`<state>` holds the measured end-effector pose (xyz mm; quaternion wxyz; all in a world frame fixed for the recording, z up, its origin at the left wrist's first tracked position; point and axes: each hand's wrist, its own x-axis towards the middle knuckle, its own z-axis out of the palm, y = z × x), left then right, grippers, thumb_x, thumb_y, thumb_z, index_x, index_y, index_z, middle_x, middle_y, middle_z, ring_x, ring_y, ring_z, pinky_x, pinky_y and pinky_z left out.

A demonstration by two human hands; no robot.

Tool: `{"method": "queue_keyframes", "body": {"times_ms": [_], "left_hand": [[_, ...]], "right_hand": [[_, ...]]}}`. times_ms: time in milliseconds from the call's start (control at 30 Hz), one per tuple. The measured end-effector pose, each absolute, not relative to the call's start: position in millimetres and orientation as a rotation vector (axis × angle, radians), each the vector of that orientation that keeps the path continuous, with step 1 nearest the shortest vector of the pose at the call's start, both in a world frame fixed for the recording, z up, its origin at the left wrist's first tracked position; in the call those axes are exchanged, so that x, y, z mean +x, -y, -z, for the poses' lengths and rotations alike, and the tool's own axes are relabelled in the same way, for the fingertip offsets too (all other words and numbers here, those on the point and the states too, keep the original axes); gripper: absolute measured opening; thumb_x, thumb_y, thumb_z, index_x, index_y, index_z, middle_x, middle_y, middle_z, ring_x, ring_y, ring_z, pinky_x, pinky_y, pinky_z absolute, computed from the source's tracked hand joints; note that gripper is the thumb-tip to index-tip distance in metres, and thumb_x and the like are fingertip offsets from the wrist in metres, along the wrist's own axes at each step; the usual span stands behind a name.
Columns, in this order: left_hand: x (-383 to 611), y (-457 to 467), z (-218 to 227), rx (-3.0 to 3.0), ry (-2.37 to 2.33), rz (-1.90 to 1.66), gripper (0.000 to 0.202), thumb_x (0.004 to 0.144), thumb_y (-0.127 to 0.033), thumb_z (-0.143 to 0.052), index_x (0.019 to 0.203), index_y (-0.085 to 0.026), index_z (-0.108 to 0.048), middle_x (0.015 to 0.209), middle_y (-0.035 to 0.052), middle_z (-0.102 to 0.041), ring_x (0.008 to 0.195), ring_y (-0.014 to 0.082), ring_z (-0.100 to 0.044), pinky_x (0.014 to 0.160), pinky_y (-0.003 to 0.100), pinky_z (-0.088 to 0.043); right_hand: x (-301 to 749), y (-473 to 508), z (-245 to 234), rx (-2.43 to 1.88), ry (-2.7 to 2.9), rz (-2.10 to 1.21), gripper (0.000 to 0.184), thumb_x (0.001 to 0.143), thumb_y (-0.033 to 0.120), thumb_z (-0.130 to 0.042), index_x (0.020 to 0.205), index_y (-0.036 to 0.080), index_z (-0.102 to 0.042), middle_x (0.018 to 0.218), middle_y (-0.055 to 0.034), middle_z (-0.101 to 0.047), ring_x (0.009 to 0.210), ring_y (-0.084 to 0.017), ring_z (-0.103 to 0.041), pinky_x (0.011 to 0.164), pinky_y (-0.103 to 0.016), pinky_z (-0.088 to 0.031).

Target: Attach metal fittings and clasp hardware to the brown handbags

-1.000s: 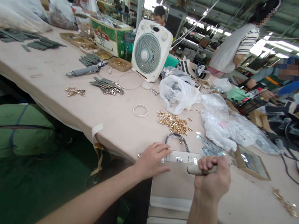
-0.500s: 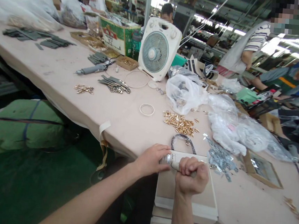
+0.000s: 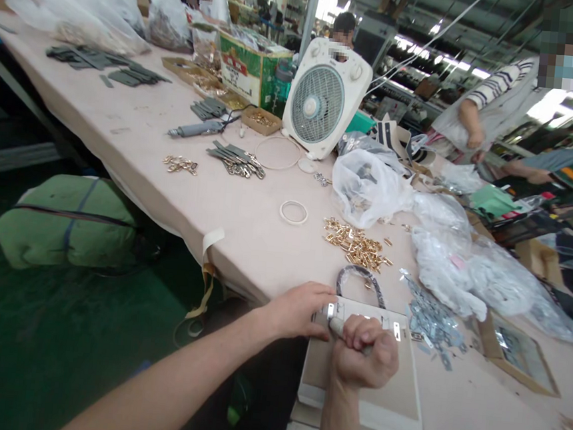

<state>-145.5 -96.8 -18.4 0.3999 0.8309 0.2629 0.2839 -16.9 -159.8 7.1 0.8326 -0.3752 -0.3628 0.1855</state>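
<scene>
In front of me lies a flat beige panel point(image 3: 365, 399), apparently part of a bag, with a dark wrapped loop handle point(image 3: 362, 271) at its far edge. My right hand point(image 3: 367, 350) is a fist around a thick, pale, cylindrical hand tool point(image 3: 337, 326), whose kind I cannot make out. The tool's front end points at the panel's upper left, near a small silver metal plate point(image 3: 331, 310). Another slotted silver plate point(image 3: 397, 330) shows right of the fist. My left hand point(image 3: 303, 310) rests on the panel's left edge, thumb and fingers apart.
Gold buckle-like pieces point(image 3: 357, 244) and loose silver plates point(image 3: 435, 320) lie beyond the panel. A tape roll point(image 3: 293, 212), plastic bags point(image 3: 369, 189), a cardboard box point(image 3: 520, 352) and a fan point(image 3: 321, 101) stand farther out. The table edge point(image 3: 185, 229) drops off left.
The view has swung left, so the table things appear farther right. The slotted plate right of my fist shows more plainly now. Both hands stay at the panel, the right still gripping the tool.
</scene>
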Motion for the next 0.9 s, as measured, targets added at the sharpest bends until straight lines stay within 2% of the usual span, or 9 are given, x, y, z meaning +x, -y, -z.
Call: {"method": "queue_keyframes", "body": {"times_ms": [133, 433, 567, 667, 767, 900], "left_hand": [[-144, 95, 19, 2.1, -0.683, -0.708, 0.073, 0.069, -0.039, -0.094, 0.134, -0.02, -0.066, 0.143, 0.0146, -0.063, 0.134, 0.0304, -0.058, 0.117, 0.04, -0.044], [-142, 94, 14, 2.09, -0.71, -0.698, 0.066, 0.071, -0.04, -0.093, 0.129, -0.02, -0.069, 0.139, 0.0123, -0.065, 0.128, 0.0294, -0.06, 0.114, 0.039, -0.045], [-141, 94, 13, 2.084, -0.725, -0.693, 0.061, 0.073, -0.04, -0.091, 0.127, -0.023, -0.069, 0.137, 0.0103, -0.066, 0.126, 0.0293, -0.061, 0.112, 0.039, -0.046], [-140, 93, 15, 2.078, -0.739, -0.707, 0.057, 0.074, -0.033, -0.09, 0.126, -0.022, -0.069, 0.138, 0.0103, -0.066, 0.126, 0.0289, -0.061, 0.111, 0.038, -0.046], [-139, 93, 15, 2.068, -0.747, -0.696, 0.055, 0.073, -0.027, -0.088, 0.125, -0.022, -0.07, 0.137, 0.0096, -0.066, 0.125, 0.0286, -0.061, 0.111, 0.038, -0.047], [-139, 93, 14, 2.069, -0.752, -0.674, 0.053, 0.073, -0.033, -0.089, 0.121, -0.022, -0.071, 0.135, 0.0102, -0.067, 0.124, 0.0299, -0.062, 0.109, 0.038, -0.048]], "right_hand": [[-24, 160, -7, -0.791, 0.777, -0.311, 0.032, 0.095, 0.021, -0.054, 0.063, 0.02, -0.051, 0.051, 0.007, -0.036, 0.039, -0.008, -0.03, 0.041, -0.022, -0.027], [-28, 155, -6, -0.819, 0.833, -0.246, 0.029, 0.093, 0.022, -0.056, 0.064, 0.02, -0.054, 0.052, 0.0063, -0.039, 0.04, -0.008, -0.033, 0.04, -0.023, -0.028], [-28, 152, -3, -0.823, 0.868, -0.232, 0.029, 0.095, 0.025, -0.058, 0.066, 0.02, -0.055, 0.053, 0.006, -0.041, 0.041, -0.009, -0.034, 0.041, -0.024, -0.029], [-31, 147, -2, -0.851, 0.917, -0.224, 0.031, 0.095, 0.027, -0.061, 0.065, 0.021, -0.055, 0.054, 0.0053, -0.043, 0.043, -0.01, -0.038, 0.043, -0.025, -0.031], [-31, 138, -6, -0.984, 0.911, -0.249, 0.038, 0.097, 0.031, -0.061, 0.062, 0.022, -0.049, 0.053, 0.006, -0.041, 0.044, -0.011, -0.039, 0.044, -0.026, -0.033], [-23, 121, -14, -1.246, 0.947, -0.363, 0.044, 0.102, 0.04, -0.059, 0.063, 0.021, -0.051, 0.053, 0.0058, -0.045, 0.045, -0.01, -0.041, 0.045, -0.025, -0.033]]}}
